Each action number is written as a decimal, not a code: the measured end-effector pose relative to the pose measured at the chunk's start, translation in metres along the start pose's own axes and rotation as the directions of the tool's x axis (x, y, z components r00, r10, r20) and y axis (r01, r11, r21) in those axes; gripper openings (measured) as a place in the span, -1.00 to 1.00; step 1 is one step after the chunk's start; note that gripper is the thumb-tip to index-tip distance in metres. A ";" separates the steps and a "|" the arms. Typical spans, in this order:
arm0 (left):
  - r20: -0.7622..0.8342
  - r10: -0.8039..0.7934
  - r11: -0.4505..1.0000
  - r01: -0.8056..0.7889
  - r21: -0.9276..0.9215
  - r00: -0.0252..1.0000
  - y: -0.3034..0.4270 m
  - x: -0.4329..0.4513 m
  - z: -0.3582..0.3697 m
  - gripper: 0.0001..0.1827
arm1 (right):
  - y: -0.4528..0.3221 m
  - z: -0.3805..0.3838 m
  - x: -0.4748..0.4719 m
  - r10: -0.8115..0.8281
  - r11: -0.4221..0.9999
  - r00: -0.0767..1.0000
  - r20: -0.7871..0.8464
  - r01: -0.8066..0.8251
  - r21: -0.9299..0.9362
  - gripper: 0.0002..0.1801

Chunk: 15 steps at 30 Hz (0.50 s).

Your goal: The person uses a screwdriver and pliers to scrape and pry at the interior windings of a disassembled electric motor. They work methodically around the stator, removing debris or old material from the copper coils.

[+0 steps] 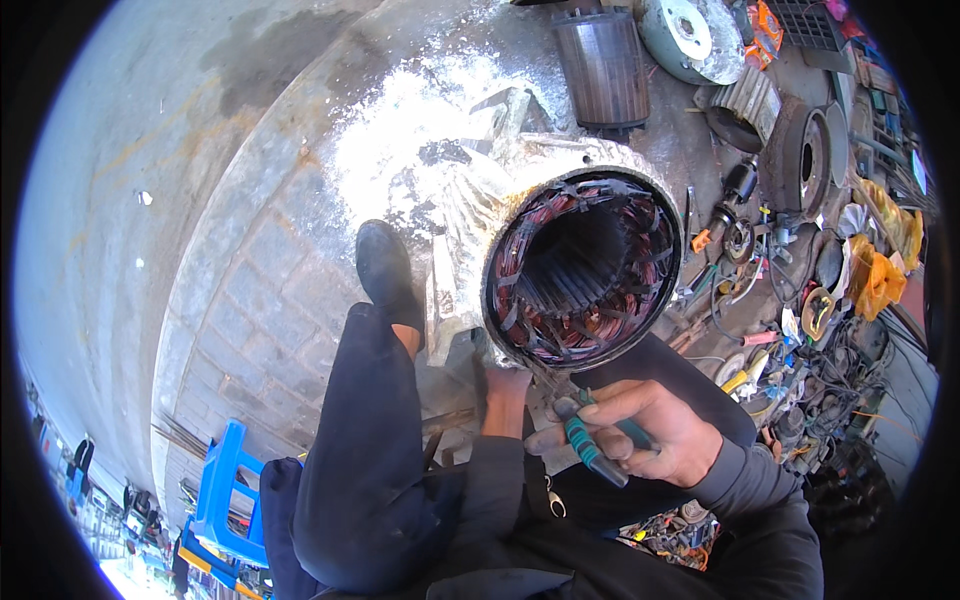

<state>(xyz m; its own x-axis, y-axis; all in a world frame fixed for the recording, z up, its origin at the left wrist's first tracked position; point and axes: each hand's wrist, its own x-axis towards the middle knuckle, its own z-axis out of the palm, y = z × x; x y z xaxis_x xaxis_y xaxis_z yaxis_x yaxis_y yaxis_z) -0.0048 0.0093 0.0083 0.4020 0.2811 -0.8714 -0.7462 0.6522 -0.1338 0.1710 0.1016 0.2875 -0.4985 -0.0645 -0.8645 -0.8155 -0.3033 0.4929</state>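
An electric motor stator housing [457,300] stands between my legs, with its round open end towards me. Inside the rim, copper windings [517,300] tied with dark strips ring the slotted bore. My right hand [652,435] is closed around pliers with green handles [581,442], just below the housing's near rim; the jaws are hard to make out there. My left hand [508,386] reaches to the underside of the rim. Its fingers are hidden by the housing, so their grip does not show.
Beyond the housing stands a cylindrical rotor [602,71] beside white powder [390,127] on the ground. Motor parts, including a ribbed casing [746,112] and a round end cover [806,161], lie to the right. Tangled cables [832,375] and tools crowd nearby. A blue plastic stool [225,495] is at lower left.
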 end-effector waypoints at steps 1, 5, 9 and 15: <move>-0.006 0.005 1.000 -0.005 0.001 1.000 -0.002 0.000 0.002 -0.52 | 0.002 0.003 0.001 -0.011 0.999 0.999 0.039 0.012 -0.030 -0.67; -0.021 -0.003 1.000 0.003 0.003 1.000 -0.002 -0.002 0.005 -0.54 | 0.015 0.017 0.002 -0.100 0.995 0.994 -0.042 0.100 0.005 -0.68; -0.032 -0.013 1.000 0.013 0.013 0.999 -0.001 -0.003 0.005 -0.55 | 0.022 0.031 0.006 -0.093 0.992 0.995 -0.036 0.096 0.083 -0.77; -0.032 -0.013 0.999 0.014 0.030 0.999 -0.002 -0.003 0.000 -0.56 | 0.020 0.030 0.008 -0.071 0.990 0.997 0.011 0.069 0.121 -0.76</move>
<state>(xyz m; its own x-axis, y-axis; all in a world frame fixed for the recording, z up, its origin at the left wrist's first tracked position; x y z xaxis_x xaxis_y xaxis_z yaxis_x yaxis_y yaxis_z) -0.0042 0.0074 0.0113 0.3944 0.2504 -0.8842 -0.7246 0.6765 -0.1317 0.1417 0.1231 0.2932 -0.4424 -0.0325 -0.8962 -0.8777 -0.1895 0.4402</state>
